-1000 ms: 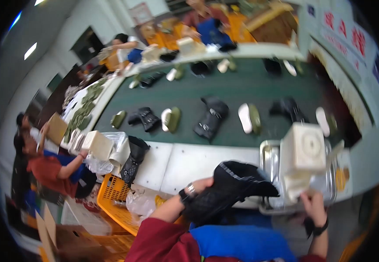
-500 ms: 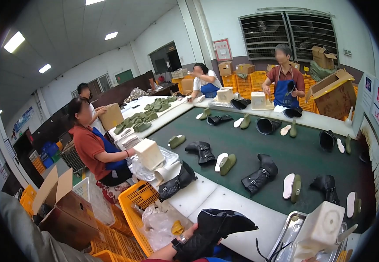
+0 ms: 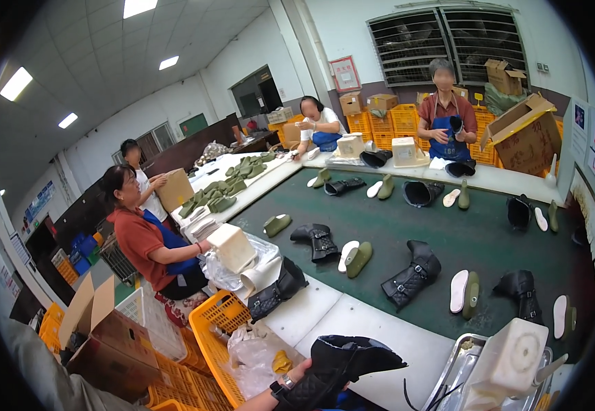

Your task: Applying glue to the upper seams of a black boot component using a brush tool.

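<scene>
My left hand [image 3: 300, 370], with a watch at its wrist, grips a black boot [image 3: 352, 357] by its quilted shaft. The boot's toe points right and its underside faces up, over the near edge of the white worktop [image 3: 342, 318]. Part of my grip is hidden behind the shaft. My right hand does not show. Right of the boot stands a cream block-shaped container [image 3: 513, 356] in a metal tray [image 3: 452, 370], with a pale handle sticking out. A black buckled boot [image 3: 413, 274] lies beyond, on the green belt [image 3: 380, 226].
Boots, white insoles [image 3: 459, 290] and olive soles [image 3: 471, 294] are spread along the belt. A yellow crate [image 3: 205, 322] holding plastic bags stands left of my hand. An open carton [image 3: 109, 342] is farther left. Several co-workers stand around the belt; one touches another cream container [image 3: 231, 248].
The view has shifted slightly. My left hand still holds the boot in much the same place. Across the belt, a co-worker in a white top has lowered an arm from near the head.
</scene>
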A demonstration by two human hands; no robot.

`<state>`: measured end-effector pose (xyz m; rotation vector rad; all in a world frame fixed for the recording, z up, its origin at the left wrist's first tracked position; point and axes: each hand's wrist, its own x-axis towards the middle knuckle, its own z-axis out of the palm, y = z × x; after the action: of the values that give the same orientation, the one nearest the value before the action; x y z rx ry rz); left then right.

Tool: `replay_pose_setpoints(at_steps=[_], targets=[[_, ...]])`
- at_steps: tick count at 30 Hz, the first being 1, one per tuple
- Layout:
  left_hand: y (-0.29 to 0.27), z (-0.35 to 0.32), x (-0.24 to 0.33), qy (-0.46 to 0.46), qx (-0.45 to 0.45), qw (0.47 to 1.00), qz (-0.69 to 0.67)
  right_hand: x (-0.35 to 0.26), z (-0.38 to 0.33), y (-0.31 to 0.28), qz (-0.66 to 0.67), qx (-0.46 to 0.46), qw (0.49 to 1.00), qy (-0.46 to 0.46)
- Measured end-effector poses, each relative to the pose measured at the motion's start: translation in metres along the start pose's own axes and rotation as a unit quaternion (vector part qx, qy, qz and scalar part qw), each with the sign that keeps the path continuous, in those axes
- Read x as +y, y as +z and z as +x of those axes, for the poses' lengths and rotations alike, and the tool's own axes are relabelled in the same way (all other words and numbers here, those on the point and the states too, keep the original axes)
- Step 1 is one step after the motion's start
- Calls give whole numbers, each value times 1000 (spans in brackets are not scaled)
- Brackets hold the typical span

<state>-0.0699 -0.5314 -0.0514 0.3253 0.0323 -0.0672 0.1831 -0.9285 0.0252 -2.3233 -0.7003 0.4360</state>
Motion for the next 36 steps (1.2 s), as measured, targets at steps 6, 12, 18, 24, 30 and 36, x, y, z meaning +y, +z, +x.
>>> replay_pose_setpoints(at_steps=[6, 12, 18, 24, 30, 36], targets=[[-5, 0, 1, -9, -11, 1000, -7, 4, -2, -4, 6, -26, 1000, 7], [4, -1, 0, -16, -1, 999, -48, -9, -4, -7, 48, 22, 999, 3], [8, -3, 0, 15, 11, 1000, -3, -9, -1, -2, 0, -12, 1000, -9], [6, -8, 3, 37, 32, 999, 2, -10, -1, -7, 9, -13, 1000, 7], [3, -9, 4, 43, 48, 998, 12, -9, 2, -1, 7, 27, 1000, -12], [2, -8, 5, 41, 60, 997, 24, 0, 0, 3, 8, 6, 1000, 14]])
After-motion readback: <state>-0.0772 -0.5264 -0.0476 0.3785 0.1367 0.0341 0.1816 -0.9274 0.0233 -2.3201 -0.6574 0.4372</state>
